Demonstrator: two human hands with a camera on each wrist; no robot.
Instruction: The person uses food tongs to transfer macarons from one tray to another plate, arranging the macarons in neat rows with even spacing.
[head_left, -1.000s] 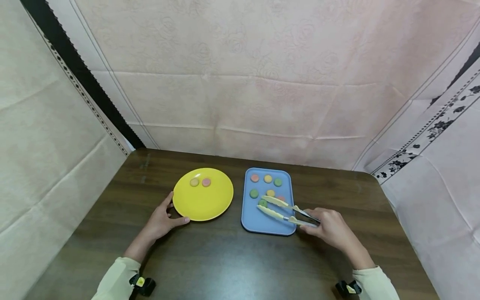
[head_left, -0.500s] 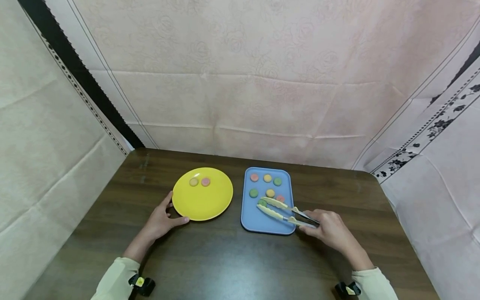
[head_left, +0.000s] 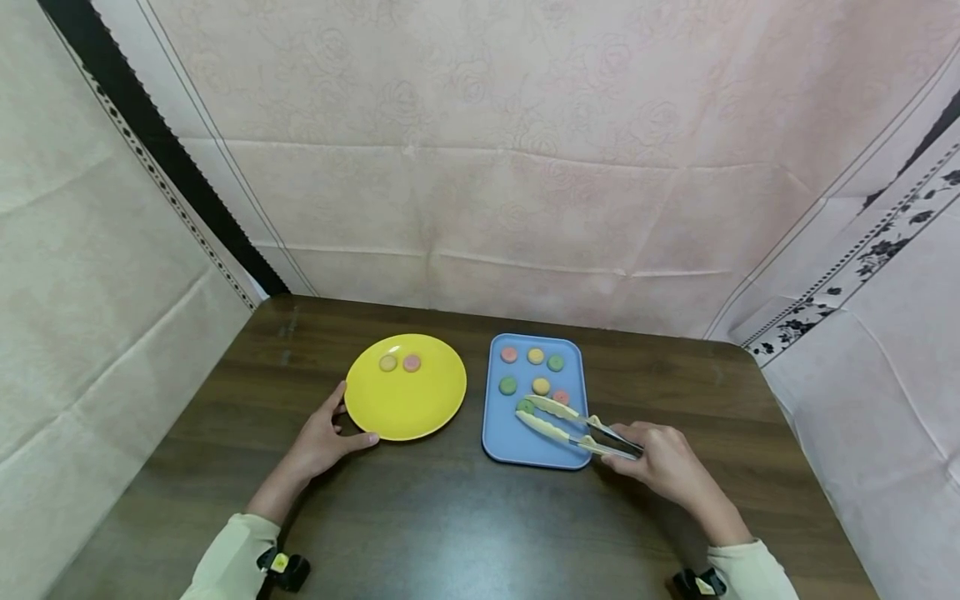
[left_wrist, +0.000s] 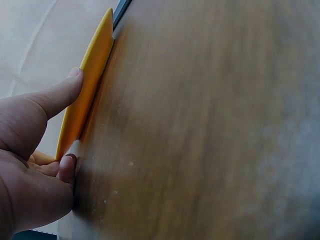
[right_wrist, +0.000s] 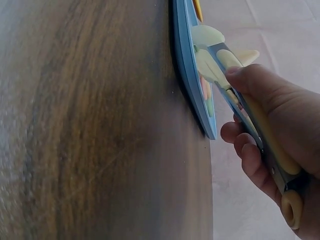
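Observation:
My left hand [head_left: 322, 440] holds the near-left rim of the yellow plate [head_left: 406, 408], thumb on the rim and fingers bent along its edge. A yellow disc [head_left: 387, 363] and a pink disc [head_left: 412, 363], both macaron-like, lie on the plate. My right hand [head_left: 660, 462] grips a pair of tongs [right_wrist: 260, 125] with pale yellow tips, thumb on one arm and fingers curled round the other. The parted tips reach over the blue tray [head_left: 498, 442], on either side of a green macaron-like disc [head_left: 524, 406], which one tip partly covers.
Several more discs lie on the tray, among them a green one [head_left: 507, 385], a yellow one [head_left: 541, 386] and a pink one [head_left: 560, 397]. Plate and tray stand side by side on a dark wooden table [head_left: 420, 517]. Pale cloth [head_left: 480, 208] hangs behind it.
The tongs have stayed nearly still over the tray, their tips parted around the green disc. The left hand and the plate hold their place.

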